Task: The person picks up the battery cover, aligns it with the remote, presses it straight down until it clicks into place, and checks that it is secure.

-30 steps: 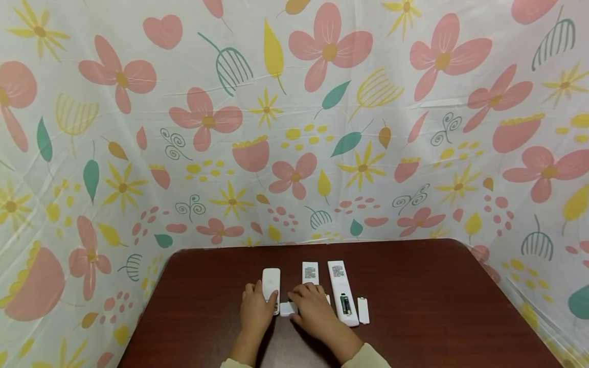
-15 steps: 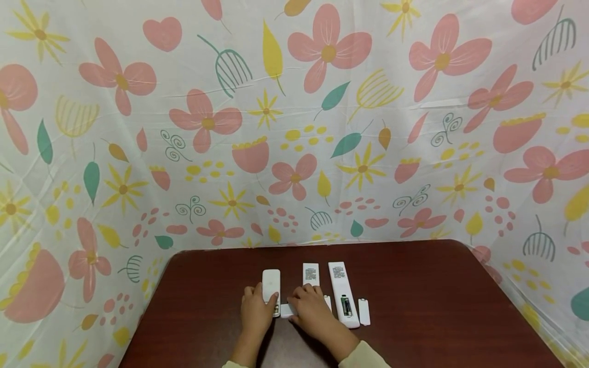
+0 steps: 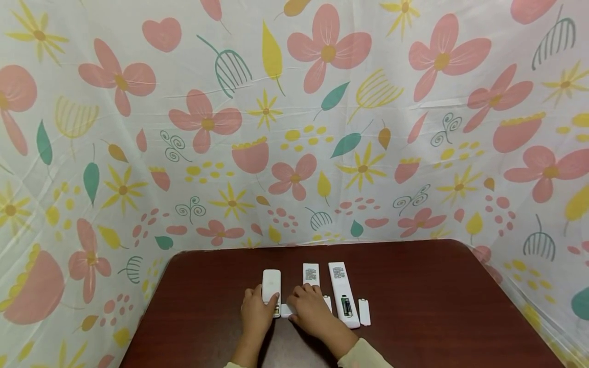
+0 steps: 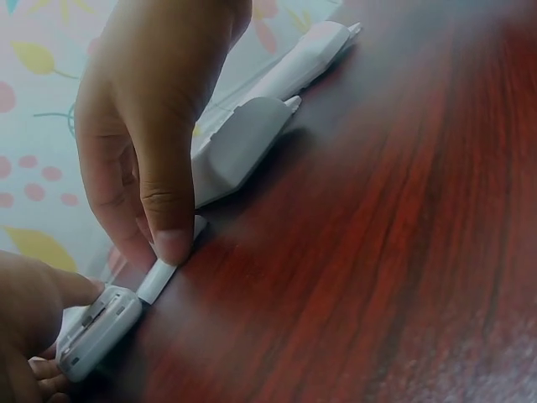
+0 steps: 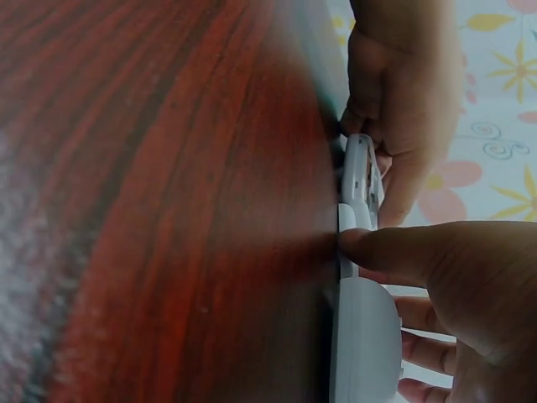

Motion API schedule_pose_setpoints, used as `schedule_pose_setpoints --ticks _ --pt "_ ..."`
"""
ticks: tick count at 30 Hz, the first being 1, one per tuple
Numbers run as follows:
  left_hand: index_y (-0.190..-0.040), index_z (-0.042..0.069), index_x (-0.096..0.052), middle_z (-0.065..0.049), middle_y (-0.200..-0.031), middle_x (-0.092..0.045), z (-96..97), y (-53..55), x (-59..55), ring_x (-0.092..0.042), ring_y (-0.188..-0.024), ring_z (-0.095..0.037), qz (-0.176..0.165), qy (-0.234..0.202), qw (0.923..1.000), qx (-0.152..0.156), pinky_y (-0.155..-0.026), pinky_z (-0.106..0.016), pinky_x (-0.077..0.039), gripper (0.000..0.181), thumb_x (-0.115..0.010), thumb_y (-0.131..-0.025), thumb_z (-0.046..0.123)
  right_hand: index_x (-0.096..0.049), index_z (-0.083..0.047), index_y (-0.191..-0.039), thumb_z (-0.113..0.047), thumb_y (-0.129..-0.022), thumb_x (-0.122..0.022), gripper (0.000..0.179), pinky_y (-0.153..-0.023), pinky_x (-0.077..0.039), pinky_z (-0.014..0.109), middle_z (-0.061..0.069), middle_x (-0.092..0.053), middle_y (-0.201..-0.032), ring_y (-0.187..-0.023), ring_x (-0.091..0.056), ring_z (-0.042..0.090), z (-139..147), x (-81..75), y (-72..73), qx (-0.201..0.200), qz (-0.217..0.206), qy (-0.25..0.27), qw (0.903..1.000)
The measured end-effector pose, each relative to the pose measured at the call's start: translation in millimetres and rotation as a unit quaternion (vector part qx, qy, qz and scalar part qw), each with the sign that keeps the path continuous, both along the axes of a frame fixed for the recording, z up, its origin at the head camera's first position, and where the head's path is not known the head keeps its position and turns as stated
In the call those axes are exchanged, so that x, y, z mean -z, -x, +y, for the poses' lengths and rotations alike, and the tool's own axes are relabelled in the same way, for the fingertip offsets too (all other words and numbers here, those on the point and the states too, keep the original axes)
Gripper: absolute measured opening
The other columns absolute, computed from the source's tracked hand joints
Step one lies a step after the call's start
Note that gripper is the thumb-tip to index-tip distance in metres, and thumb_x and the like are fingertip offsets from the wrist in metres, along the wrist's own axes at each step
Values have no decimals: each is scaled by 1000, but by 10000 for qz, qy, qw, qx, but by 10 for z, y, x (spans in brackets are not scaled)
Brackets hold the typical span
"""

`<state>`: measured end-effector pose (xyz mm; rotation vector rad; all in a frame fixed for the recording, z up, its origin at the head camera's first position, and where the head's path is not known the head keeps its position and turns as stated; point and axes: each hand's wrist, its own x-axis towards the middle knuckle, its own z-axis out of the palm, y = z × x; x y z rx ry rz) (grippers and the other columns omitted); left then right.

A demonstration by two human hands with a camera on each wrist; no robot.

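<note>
In the head view my left hand (image 3: 256, 313) grips a white remote control (image 3: 271, 283), back side up, its battery compartment exposed at the near end. My right hand (image 3: 314, 314) pinches a small white battery cover (image 3: 286, 311) lying flat just right of that remote. The left wrist view shows the right thumb and a finger on the battery cover (image 4: 158, 281). In the right wrist view the thumb lies on the cover's near edge, while the other fingers are partly hidden behind a second remote (image 5: 366, 344). That middle remote is partly covered by the right hand in the head view.
A longer white remote (image 3: 339, 281) lies to the right, back up, with a battery (image 3: 346, 306) in its uncovered compartment. Beside it lies a loose battery cover (image 3: 364, 312). Another white piece (image 3: 327, 301) shows by the right hand. A flowered cloth (image 3: 294, 122) hangs behind the brown table (image 3: 428, 301).
The right hand shifts very slightly to the left on the battery cover. The left hand and the remotes stay in place; the view tilts a little.
</note>
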<state>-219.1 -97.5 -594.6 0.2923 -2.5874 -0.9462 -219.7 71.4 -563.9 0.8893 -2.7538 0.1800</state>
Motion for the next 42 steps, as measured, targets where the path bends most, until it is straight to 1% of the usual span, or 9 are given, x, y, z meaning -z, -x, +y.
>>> schedule_pose_setpoints --ticks 4,8,16,20,24,29,34,39,42 --pt "-118 -7 -68 -20 -97 -60 -6 0 2 -64 -82 -39 28 -20 10000 15 -75 -53 -52 57 -84 -79 32 -74 -25 -106 -42 -78 -85 35 -84 -44 42 -3 -66 -104 -101 -57 21 -8 -16 1 51 -193 -58 9998" --pt "-120 -6 -67 -18 -98 -58 -6 6 -11 -64 -78 -38 -77 -95 9999 14 -71 -52 -53 58 -84 -79 32 -73 -24 -105 -43 -76 -85 36 -83 -44 42 -3 -65 -103 -100 -57 21 -19 -67 -7 63 -300 -120 9995" --pt "-120 -4 -67 -16 -98 -56 -2 11 -19 -64 -77 -37 -156 -291 9994 56 -70 -50 -53 54 -83 -80 29 -67 -22 -101 -42 -74 -87 39 -83 -45 45 -2 -63 -102 -100 -57 23 -34 -156 14 81 -622 -193 9978" --pt "-121 -6 -66 -18 -100 -58 -4 14 -27 -65 -80 -38 -205 -389 9990 76 -72 -51 -54 53 -80 -83 27 -64 -23 -97 -40 -74 -87 37 -81 -44 43 -4 -63 -98 -97 -57 21 -36 -140 22 133 -552 -182 9982" --pt "-121 -7 -66 -21 -100 -60 -16 27 -37 -65 -83 -40 -131 -475 9987 91 -74 -53 -54 49 -77 -84 23 -63 -23 -93 -36 -73 -88 35 -77 -40 38 -6 -63 -93 -92 -56 19 -37 -116 25 167 -411 -116 9990" --pt "-119 -8 -67 -22 -98 -62 -28 31 -50 -65 -85 -39 -70 -524 9985 148 -76 -53 -54 46 -77 -84 20 -65 -22 -99 -36 -73 -89 38 -78 -40 38 -5 -65 -96 -93 -57 19 -41 -114 49 162 -443 -99 9988" --pt "-119 -8 -67 -25 -100 -65 -34 26 -57 -66 -90 -40 -108 -573 9982 164 -79 -53 -54 44 -77 -84 18 -73 -22 -110 -36 -75 -87 40 -81 -42 41 -2 -66 -102 -98 -57 22 -48 -136 66 168 -576 -171 9981" --pt "-118 -9 -67 -25 -100 -67 -50 33 -70 -66 -91 -40 -111 -694 9974 145 -80 -53 -53 43 -76 -84 16 -75 -24 -109 -36 -74 -88 39 -80 -41 41 -2 -63 -100 -97 -55 21 -48 -153 64 166 -702 -139 9973" --pt "-119 -9 -67 -23 -99 -67 -69 43 -77 -66 -88 -38 -62 -713 9974 125 -78 -52 -53 43 -76 -84 15 -74 -24 -106 -34 -73 -89 37 -78 -41 39 -3 -63 -98 -95 -56 21 -46 -156 60 143 -658 -42 9977"
